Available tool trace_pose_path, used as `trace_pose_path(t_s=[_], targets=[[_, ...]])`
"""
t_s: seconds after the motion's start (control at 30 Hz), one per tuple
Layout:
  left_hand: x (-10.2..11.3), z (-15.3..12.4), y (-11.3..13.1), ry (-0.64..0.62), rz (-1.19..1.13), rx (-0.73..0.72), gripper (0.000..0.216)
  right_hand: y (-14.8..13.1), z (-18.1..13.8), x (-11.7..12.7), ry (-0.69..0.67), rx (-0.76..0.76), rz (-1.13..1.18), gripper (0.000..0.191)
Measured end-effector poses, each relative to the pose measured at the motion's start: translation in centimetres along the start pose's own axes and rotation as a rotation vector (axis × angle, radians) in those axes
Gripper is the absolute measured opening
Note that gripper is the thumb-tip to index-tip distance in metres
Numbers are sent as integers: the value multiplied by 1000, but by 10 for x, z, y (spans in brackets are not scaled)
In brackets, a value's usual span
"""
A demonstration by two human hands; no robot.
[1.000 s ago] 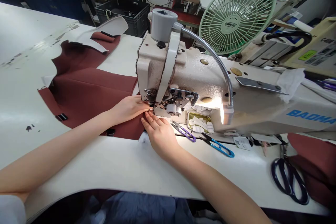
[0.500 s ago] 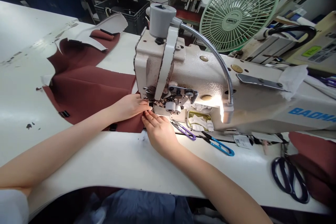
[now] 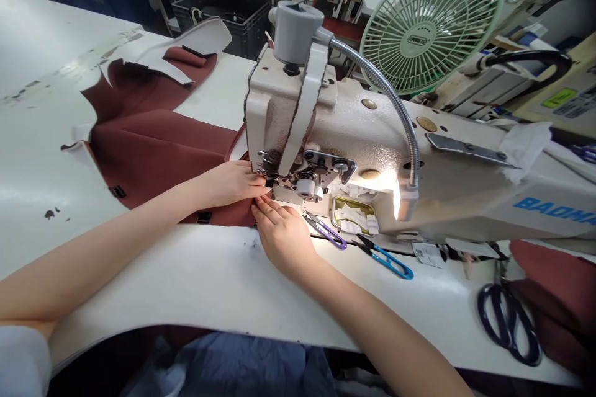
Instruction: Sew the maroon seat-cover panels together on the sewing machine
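A maroon fabric piece point(image 3: 158, 155) lies on the white table, its right end running under the head of a sewing machine point(image 3: 274, 99). Beside the needle area, my left hand point(image 3: 233, 185) has its fingers closed and pressed together on the fabric. My right hand point(image 3: 284, 232) is just in front and to the right, fingertips together on the fabric's edge, almost touching the left fingers. The needle and the seam are hidden by the hands and machine parts. Dark clips point(image 3: 203, 217) sit along the fabric's near edge.
Purple thread snips point(image 3: 328, 232), blue thread snips point(image 3: 386, 258) and a small tray of white scraps point(image 3: 354, 214) lie right of my hands. Dark-handled scissors point(image 3: 507, 325) and more maroon fabric point(image 3: 559, 285) are farther right. A green fan point(image 3: 433, 25) stands behind the machine.
The view has shifted slightly, so the machine appears farther right. The fabric's edge beside the machine head now bulges up, showing a pale underside. Both hands keep their place at the needle area.
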State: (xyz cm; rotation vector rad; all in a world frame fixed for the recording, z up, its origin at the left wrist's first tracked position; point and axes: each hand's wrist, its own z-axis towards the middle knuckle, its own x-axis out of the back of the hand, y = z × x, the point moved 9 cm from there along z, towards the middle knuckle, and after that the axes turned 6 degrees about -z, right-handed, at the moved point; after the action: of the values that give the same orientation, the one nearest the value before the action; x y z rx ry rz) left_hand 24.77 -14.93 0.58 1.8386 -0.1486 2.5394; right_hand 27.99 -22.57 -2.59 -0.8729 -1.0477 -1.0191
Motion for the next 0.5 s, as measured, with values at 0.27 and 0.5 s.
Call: trace_pose_path(t_s=[0.27,0.5], targets=[[-8,6,2,-32,-10,184,18,0,2,1,1,-18,-9,38],[-6,5,-2,-32,-97,347,23,-3,4,4,2,-17,-1,40]])
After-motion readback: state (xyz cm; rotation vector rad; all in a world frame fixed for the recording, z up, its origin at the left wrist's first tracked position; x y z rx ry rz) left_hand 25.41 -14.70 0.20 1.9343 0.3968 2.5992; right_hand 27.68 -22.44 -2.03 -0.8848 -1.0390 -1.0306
